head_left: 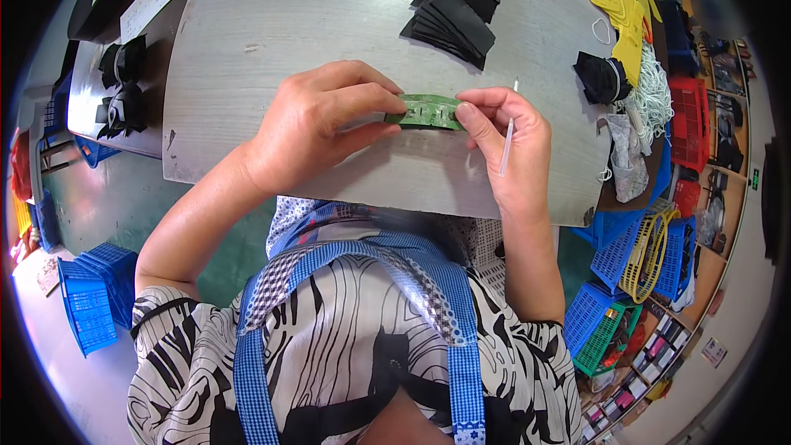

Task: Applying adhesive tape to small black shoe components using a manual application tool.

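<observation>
Between both hands, just above the near part of the table, is a small green strip [426, 110] with slots and notches cut in it. My left hand [325, 119] pinches its left end between thumb and fingers. On its right end, the thumb and forefinger of my right hand [512, 136] are closed. A thin white pen-like stick [506, 147] also rests in my right hand, held between the fingers and pointing away from me. Farther off on the table, several black flat pieces [449, 26] lie fanned in overlapping piles.
Yellow cut pieces [614, 4], a tied black bundle [601, 78] and a hank of white cord [651, 95] lie along the right edge. More tied black bundles [124, 86] sit at left. Blue baskets [95, 297] and a red crate [689, 124] stand around the table.
</observation>
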The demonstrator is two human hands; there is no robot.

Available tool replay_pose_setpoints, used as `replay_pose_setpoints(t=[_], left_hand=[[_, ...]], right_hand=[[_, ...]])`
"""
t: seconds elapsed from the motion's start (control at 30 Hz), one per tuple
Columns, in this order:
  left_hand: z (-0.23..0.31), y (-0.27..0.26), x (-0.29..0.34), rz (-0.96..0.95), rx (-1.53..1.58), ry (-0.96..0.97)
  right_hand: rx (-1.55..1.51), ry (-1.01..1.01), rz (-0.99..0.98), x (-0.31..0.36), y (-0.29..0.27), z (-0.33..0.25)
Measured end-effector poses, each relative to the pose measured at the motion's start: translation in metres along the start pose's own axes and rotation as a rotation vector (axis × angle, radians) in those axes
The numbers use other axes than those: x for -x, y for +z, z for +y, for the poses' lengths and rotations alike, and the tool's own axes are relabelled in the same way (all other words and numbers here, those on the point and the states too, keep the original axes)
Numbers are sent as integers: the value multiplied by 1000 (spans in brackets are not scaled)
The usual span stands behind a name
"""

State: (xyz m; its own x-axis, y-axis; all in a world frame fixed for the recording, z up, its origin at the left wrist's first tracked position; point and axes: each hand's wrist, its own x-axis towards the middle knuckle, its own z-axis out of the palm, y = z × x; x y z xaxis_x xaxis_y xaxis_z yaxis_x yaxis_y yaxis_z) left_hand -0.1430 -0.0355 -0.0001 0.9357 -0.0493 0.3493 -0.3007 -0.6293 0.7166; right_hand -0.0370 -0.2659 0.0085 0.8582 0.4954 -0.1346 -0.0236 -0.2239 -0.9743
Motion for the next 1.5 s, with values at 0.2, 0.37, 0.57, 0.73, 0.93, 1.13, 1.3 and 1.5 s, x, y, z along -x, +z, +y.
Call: replay_pose_setpoints(t=[0.2, 0.37, 0.57, 0.73, 0.93, 1.13, 1.3, 1.5], left_hand=[[5, -2, 12, 22, 45, -21], [-17, -34, -6, 107, -67, -48], [-115, -112, -50, 344, -594, -258], [-155, -119, -64, 264, -751, -314], [-52, -102, -11, 352, -410, -130], [74, -65, 36, -115, 217, -270], [86, -38, 52, -202, 296, -282], [82, -27, 58, -216, 316, -351]], right_hand=[[24, -65, -53, 3, 1, -2], [-17, -83, 5, 12, -8, 9], [54, -119, -31, 44, -2, 6], [251, -156, 21, 52, 8, 5], [648, -472, 35, 53, -2, 13], [258, -433, -184, 62, 7, -23], [175, -366, -339, 78, 21, -25], [86, -207, -349, 88, 21, -15]])
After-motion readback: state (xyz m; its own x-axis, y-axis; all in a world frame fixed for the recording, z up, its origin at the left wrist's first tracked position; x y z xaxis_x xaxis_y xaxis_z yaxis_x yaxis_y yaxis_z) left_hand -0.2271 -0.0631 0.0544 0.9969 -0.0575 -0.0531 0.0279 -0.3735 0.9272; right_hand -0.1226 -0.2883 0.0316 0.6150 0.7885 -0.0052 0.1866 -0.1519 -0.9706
